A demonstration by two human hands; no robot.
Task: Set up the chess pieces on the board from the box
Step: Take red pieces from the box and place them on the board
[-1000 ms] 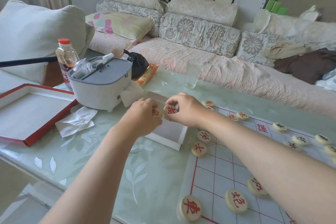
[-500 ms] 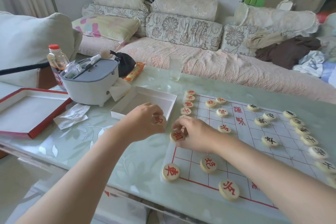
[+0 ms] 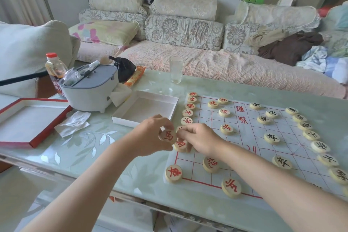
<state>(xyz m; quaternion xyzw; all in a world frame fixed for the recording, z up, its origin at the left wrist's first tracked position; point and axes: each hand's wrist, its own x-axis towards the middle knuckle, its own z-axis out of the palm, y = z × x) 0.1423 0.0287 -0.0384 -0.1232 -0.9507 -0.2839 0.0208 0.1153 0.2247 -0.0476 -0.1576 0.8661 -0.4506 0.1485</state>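
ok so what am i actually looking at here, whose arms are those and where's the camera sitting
No machine here: a person wears a camera on the head, looking down at their own arms. The left hand holds up a red-lettered piece; the right hand pinches a second red piece at the edge of the board. Other round pieces already stand there, red near the white box, black at the right. All lies on a pale green table, with a drinking glass behind.
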